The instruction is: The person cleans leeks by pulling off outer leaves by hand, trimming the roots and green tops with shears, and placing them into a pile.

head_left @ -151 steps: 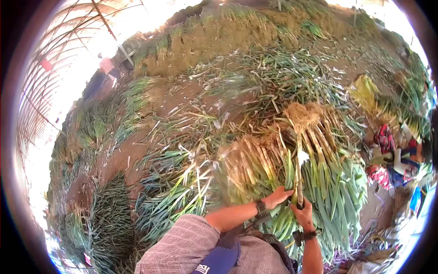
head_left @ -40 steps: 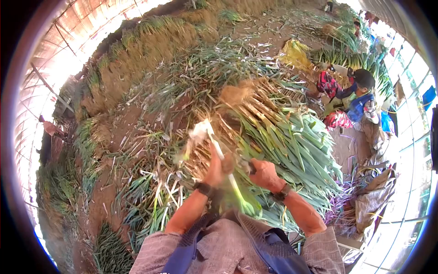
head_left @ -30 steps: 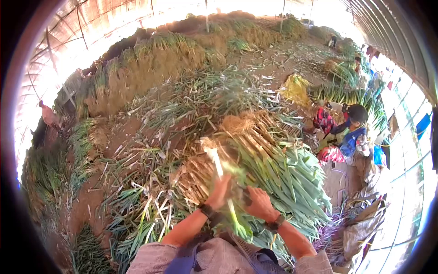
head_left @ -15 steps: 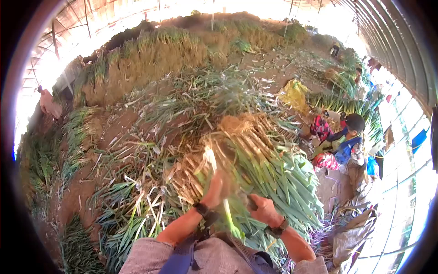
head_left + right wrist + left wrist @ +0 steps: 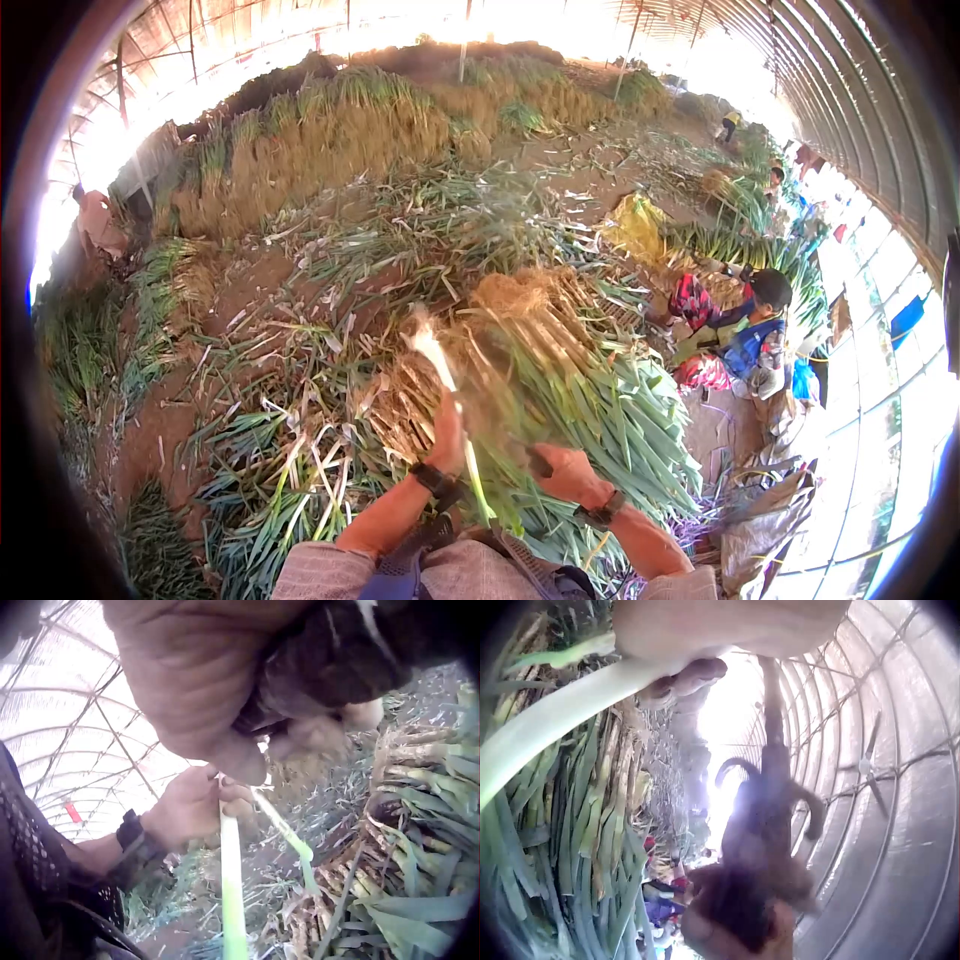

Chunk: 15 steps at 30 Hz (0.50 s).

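Note:
My left hand grips a pale leek stalk, its white root end up and green end down. In the left wrist view the stalk runs leftward from beneath the left hand. My right hand, a little to the right, curls round a dark tool. The tool looks blurred in the left wrist view, with a narrow shaft and curved side parts. The right wrist view has the right hand close above the left hand. A blur hides the space between the hands.
Rooted leeks lie bundled in front and to the right. Loose leaves cover ground at left. A yellow sack and a seated person are at right. Piled leeks line the back.
Five seconds ago the hands were on a brown, rooted stalk; the held one is now white. Since half a second ago, the left hand and stalk have shifted slightly left and down in the head view.

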{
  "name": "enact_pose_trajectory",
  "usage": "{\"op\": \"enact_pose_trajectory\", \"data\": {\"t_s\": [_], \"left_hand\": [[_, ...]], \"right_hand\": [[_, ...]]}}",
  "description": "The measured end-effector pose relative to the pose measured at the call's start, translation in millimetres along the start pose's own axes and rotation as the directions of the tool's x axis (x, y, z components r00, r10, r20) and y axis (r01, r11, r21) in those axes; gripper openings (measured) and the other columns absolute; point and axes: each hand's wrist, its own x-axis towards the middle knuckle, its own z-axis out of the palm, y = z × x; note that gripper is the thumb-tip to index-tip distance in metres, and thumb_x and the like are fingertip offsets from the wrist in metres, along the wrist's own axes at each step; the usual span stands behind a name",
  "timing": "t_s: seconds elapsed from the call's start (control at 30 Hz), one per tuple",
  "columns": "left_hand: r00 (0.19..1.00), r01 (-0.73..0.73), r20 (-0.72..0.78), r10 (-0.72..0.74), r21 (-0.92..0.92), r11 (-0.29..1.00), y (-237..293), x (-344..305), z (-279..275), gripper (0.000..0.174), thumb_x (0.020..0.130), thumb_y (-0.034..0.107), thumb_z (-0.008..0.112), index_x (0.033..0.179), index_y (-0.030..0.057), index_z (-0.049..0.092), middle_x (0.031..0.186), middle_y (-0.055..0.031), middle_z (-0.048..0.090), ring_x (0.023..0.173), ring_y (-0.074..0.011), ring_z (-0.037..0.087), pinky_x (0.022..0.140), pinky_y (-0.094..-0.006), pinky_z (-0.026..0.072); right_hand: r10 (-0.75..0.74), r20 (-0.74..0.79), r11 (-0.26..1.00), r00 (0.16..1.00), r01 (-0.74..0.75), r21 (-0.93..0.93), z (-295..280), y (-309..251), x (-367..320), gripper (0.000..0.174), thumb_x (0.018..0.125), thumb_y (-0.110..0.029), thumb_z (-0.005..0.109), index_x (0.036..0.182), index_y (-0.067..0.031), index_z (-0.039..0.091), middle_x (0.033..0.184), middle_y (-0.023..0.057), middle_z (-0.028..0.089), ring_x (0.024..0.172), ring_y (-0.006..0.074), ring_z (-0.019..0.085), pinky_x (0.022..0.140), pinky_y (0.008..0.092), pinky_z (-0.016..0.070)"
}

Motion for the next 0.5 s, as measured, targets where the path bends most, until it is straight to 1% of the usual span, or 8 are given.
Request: {"op": "enact_pose_trajectory", "data": {"t_s": [0.07,0.1,0.17,0.2,0.27,0.33,0.43,0.5], "left_hand": [[0.995,-0.101,-0.009,0.102,0.076,0.992,22,7,-15,0.043,0.102,0.052,0.04,0.096,0.0112,0.052,0.067,0.0023,0.042,0.055,-0.0087,0.043,0.047,-0.0261,0.0381],[0.958,-0.224,-0.162,0.237,0.093,0.97,25,21,-25,0.04,0.102,0.051,0.042,0.09,0.0144,0.05,0.066,0.005,0.041,0.054,-0.0074,0.043,0.047,-0.0246,0.0379],[0.884,-0.198,-0.427,0.192,0.029,0.98,33,83,-99,0.033,0.101,0.05,0.046,0.09,0.0181,0.049,0.085,0.0043,0.048,0.066,-0.0059,0.048,0.052,-0.0216,0.0406],[0.882,-0.38,-0.213,0.421,0.211,0.901,61,67,-105,0.043,0.104,0.043,0.041,0.112,0.0037,0.054,0.088,-0.0005,0.051,0.081,-0.0114,0.052,0.071,-0.0286,0.0475],[0.756,-0.495,-0.204,0.622,0.442,0.748,127,58,-115,0.044,0.101,0.052,0.043,0.086,0.0126,0.053,0.067,0.0044,0.048,0.051,-0.0046,0.042,0.042,-0.0222,0.0335],[0.751,-0.409,-0.274,0.6,0.521,0.749,187,45,-130,0.05,0.099,0.057,0.043,0.083,0.012,0.058,0.054,0.0043,0.043,0.042,-0.0069,0.038,0.038,-0.0252,0.0309],[0.805,0.005,-0.398,0.441,0.747,0.665,247,32,-187,0.056,0.098,0.057,0.043,0.083,0.0076,0.062,0.056,0.0025,0.044,0.046,-0.0093,0.041,0.041,-0.0304,0.0336],[0.809,0.081,-0.254,0.529,0.941,0.328,244,45,-292,0.054,0.099,0.053,0.045,0.086,0.0032,0.063,0.058,-0.006,0.052,0.05,-0.0223,0.051,0.047,-0.0417,0.0403]], "right_hand": [[0.006,0.049,0.993,0.999,0.0,-0.118,5,2,-4,0.034,0.081,-0.024,0.067,0.111,-0.0101,0.063,0.092,0.0158,0.068,0.087,0.0361,0.066,0.074,0.0402,0.0533],[0.124,0.088,0.985,0.988,-0.111,-0.135,11,16,-1,0.034,0.078,-0.024,0.068,0.108,-0.0102,0.064,0.092,0.0162,0.068,0.086,0.0372,0.065,0.074,0.0426,0.0525],[0.227,0.066,0.973,0.972,-0.229,0.033,10,32,-7,0.03,0.077,-0.026,0.069,0.102,-0.0097,0.064,0.089,0.0184,0.067,0.084,0.0386,0.064,0.072,0.0456,0.0511],[0.283,0.038,0.958,0.958,-0.281,-0.048,17,49,-12,0.03,0.077,-0.028,0.069,0.099,-0.0085,0.063,0.087,0.0193,0.066,0.083,0.0393,0.064,0.071,0.0469,0.0503],[0.345,0.027,0.931,0.938,-0.338,-0.139,25,72,-25,0.031,0.076,-0.029,0.07,0.096,-0.0073,0.063,0.086,0.0202,0.066,0.083,0.0399,0.064,0.071,0.0483,0.0495],[0.397,0.105,0.905,0.912,-0.369,-0.21,32,84,-34,0.031,0.078,-0.034,0.067,0.096,-0.0094,0.062,0.086,0.0203,0.067,0.084,0.0419,0.064,0.072,0.0513,0.0494],[0.461,0.164,0.876,0.872,-0.419,-0.238,46,97,-39,0.034,0.077,-0.035,0.068,0.094,-0.0074,0.06,0.087,0.0208,0.067,0.085,0.043,0.063,0.073,0.0524,0.049],[0.498,0.145,0.856,0.855,-0.459,-0.237,53,106,-36,0.035,0.076,-0.035,0.068,0.094,-0.0062,0.06,0.089,0.0217,0.067,0.086,0.0435,0.063,0.074,0.0526,0.0487]]}}
